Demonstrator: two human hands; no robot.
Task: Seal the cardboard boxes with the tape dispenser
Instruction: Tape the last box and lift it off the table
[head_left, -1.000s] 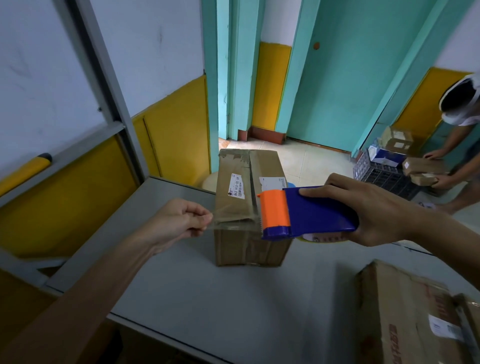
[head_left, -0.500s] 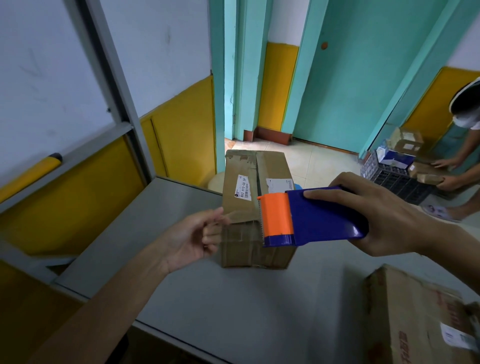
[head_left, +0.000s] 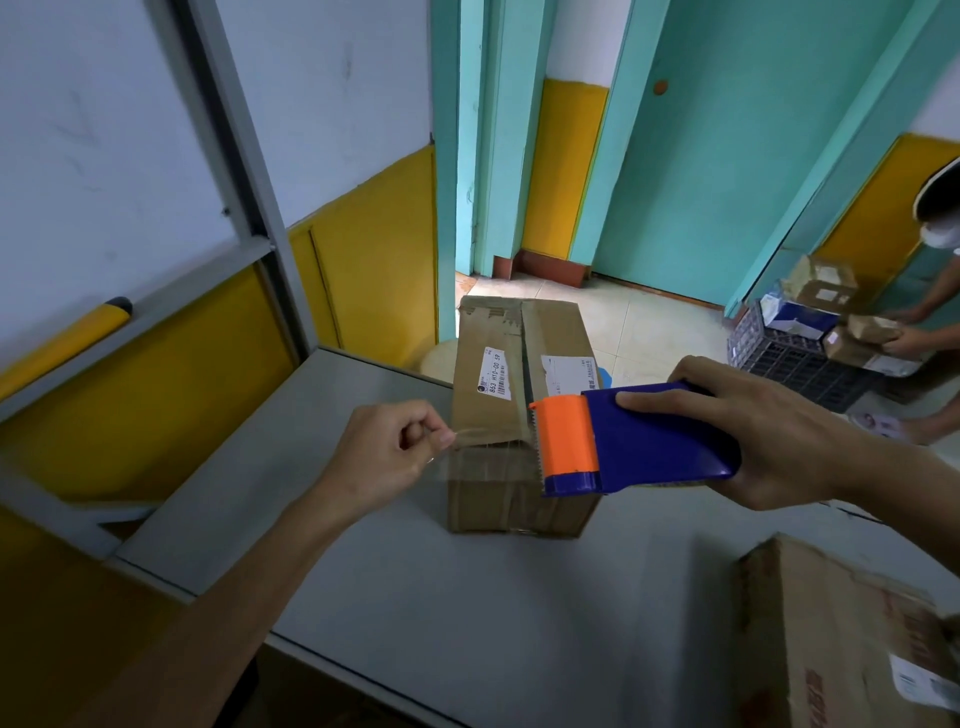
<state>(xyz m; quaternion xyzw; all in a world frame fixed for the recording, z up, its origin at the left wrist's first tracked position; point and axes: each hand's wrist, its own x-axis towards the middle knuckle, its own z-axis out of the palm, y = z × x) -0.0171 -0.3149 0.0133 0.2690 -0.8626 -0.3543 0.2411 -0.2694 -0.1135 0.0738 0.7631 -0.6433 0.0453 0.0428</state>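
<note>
A brown cardboard box (head_left: 498, 364) with white labels stands on the grey table (head_left: 467, 613), its long side running away from me. My right hand (head_left: 769, 436) grips a blue tape dispenser (head_left: 654, 441) with an orange front, held over the box's near right corner. A strip of clear tape (head_left: 483, 441) stretches from the dispenser's front leftward across the box's near edge. My left hand (head_left: 384, 452) pinches the free end of that strip just left of the box.
A second cardboard box (head_left: 841, 639) lies on the table at the lower right. Beyond the table, another person (head_left: 930, 312) handles small parcels over a dark crate (head_left: 789, 358) on the floor. A wall with a metal rail runs along the left.
My left hand, which had opened near the box's corner half a second ago, has closed again on the tape end and drawn it leftward. The dispenser has stayed over the box.
</note>
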